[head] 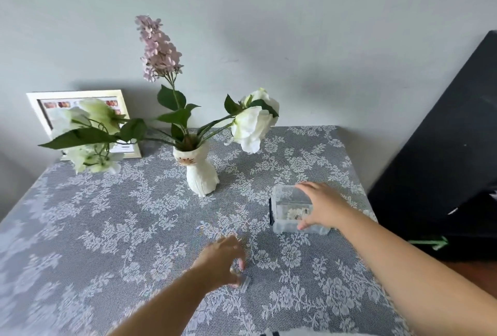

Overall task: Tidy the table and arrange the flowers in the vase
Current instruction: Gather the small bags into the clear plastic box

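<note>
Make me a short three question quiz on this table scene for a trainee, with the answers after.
1. True or false: the flowers are already in the cat vase.
2. Which hand rests on the clear plastic box?
3. The picture frame stands: A) against the wall, B) flat at the near table edge.

Key: 1 true. 2 the right hand; the left hand pinches a small clear object. 3 A.
</note>
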Available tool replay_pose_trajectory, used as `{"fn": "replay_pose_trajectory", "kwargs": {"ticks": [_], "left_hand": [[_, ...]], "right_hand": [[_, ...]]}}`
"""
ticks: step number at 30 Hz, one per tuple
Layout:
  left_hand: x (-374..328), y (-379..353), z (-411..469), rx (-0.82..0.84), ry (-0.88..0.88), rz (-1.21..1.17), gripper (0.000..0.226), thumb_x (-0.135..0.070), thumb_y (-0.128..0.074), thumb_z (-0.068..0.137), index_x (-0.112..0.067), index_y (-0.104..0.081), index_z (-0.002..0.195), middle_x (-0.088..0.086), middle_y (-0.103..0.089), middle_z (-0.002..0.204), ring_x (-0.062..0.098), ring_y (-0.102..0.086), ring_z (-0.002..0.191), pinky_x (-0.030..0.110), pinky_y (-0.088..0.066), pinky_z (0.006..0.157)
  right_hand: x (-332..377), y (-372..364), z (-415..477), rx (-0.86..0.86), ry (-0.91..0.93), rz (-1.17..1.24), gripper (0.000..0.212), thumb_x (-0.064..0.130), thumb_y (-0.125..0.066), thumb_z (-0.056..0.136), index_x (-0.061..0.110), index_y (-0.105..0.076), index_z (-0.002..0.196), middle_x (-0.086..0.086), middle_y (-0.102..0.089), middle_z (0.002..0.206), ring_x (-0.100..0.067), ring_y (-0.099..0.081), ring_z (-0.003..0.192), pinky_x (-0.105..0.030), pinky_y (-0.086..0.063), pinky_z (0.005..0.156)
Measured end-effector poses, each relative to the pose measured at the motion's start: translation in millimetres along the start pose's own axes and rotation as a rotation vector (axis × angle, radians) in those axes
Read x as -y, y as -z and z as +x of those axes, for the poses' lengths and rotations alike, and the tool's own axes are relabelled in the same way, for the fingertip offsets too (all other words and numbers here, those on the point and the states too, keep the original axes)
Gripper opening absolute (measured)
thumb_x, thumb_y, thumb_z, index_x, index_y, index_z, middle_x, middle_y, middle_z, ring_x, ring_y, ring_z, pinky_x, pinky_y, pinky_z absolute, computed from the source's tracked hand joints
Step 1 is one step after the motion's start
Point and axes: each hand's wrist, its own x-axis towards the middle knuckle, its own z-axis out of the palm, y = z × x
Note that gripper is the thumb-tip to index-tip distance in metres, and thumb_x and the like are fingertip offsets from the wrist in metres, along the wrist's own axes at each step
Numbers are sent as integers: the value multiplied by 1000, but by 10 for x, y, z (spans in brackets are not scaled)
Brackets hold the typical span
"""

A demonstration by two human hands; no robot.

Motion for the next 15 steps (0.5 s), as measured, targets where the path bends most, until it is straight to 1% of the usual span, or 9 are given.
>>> {"fn": "replay_pose_trajectory", "kwargs": {"ticks": [3, 5, 7, 10, 13, 15], "left_hand": [[-5, -2, -12, 1, 8, -68, 22, -33, -70, 75, -31, -59, 93, -15, -54, 107, 2, -52, 98, 21, -44, 90], [-20, -3, -24, 8, 23, -117, 22, -30, -70, 76, -28, -59, 94, -13, -55, 103, 3, -54, 92, 21, -48, 88], [-39, -3, -31, 14, 40, -160, 26, -29, -71, 76, -27, -58, 98, -11, -55, 103, 4, -54, 89, 18, -47, 83], [-64, 9, -39, 23, 69, -238, 26, -28, -70, 77, -27, -58, 100, -13, -56, 95, 0, -53, 81, 10, -43, 73], [-48, 43, -24, 63, 144, -358, 20, -20, -71, 76, -27, -60, 91, -11, -63, 90, 2, -61, 81, 14, -51, 72], [-25, 131, 20, 93, 178, -392, 18, -13, -72, 73, -25, -63, 83, -9, -66, 88, 3, -64, 82, 16, -54, 72]], "right_hand": [[-1, -4, -2, -4, 2, -6, 121, 62, -70, 42, 30, -16, 145, 9, -27, 148, -17, -26, 135, -40, -25, 109], [-3, -9, -9, -5, 9, -16, 120, 63, -69, 43, 30, -16, 145, 8, -27, 149, -17, -26, 135, -40, -23, 109], [-6, -7, -16, -2, 14, -23, 120, 64, -68, 43, 30, -15, 145, 8, -26, 149, -17, -26, 136, -39, -22, 110], [-13, -11, -16, 2, 19, -30, 121, 66, -67, 43, 29, -14, 145, 7, -25, 150, -18, -24, 137, -39, -20, 111], [-9, -13, -16, -10, 23, -26, 120, 64, -70, 46, 29, -14, 145, 7, -24, 151, -17, -24, 137, -38, -18, 111], [2, -7, -22, -14, 26, -31, 119, 63, -71, 48, 28, -13, 146, 7, -23, 152, -17, -23, 138, -37, -18, 112]]}}
